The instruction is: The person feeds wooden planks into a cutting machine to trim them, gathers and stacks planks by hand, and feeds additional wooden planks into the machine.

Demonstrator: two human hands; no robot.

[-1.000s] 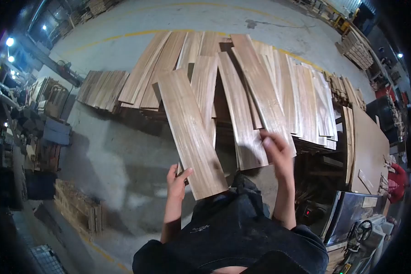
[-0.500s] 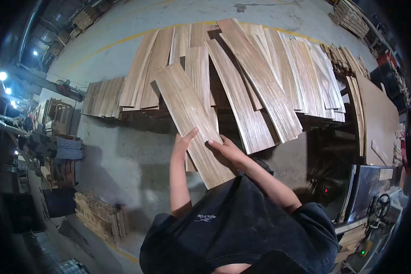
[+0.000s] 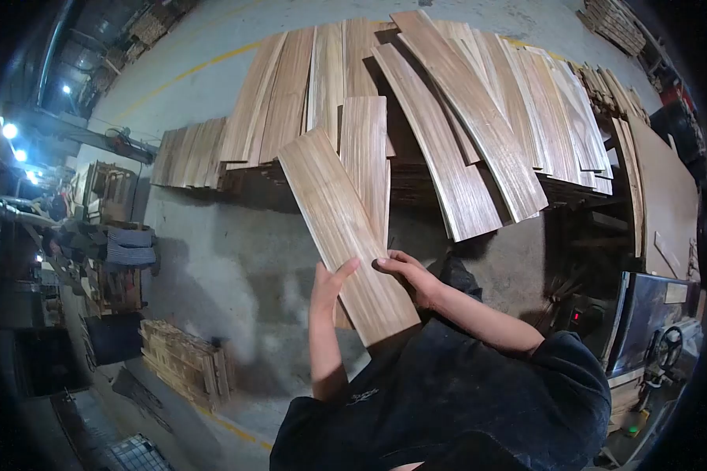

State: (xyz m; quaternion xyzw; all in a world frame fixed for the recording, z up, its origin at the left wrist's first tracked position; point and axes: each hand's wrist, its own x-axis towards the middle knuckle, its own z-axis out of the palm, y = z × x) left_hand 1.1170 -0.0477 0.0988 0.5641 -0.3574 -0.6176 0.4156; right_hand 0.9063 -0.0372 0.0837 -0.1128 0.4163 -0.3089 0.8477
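Plank, one, pale brown, grain running lengthwise; location: in front of the person's dark shirt, between the two hands. Long axis slanting from far left to near right, the near end close to the shirt, the far end pointing toward the row of boards. Left hand: grasping the plank's left edge, thumb on the upper face, fingers mostly hidden beneath. Right hand: grasping the right edge, thumb likewise on top; the two about level, both nearer the near end, neither closer to the plank than the other. Second board: lying nearly straight ahead, crossing beneath the plank at a shallow angle, its far part overlapping the row in view; whether a hand also supports it cannot be told. Right of these, well apart from the right hand: two jutting boards, a lower one and an upper one, reaching past the row's near edge and standing in the way on that side. Surroundings: shorter stack at far left; timber pile on the concrete floor; large panel and handwheel machine at right.
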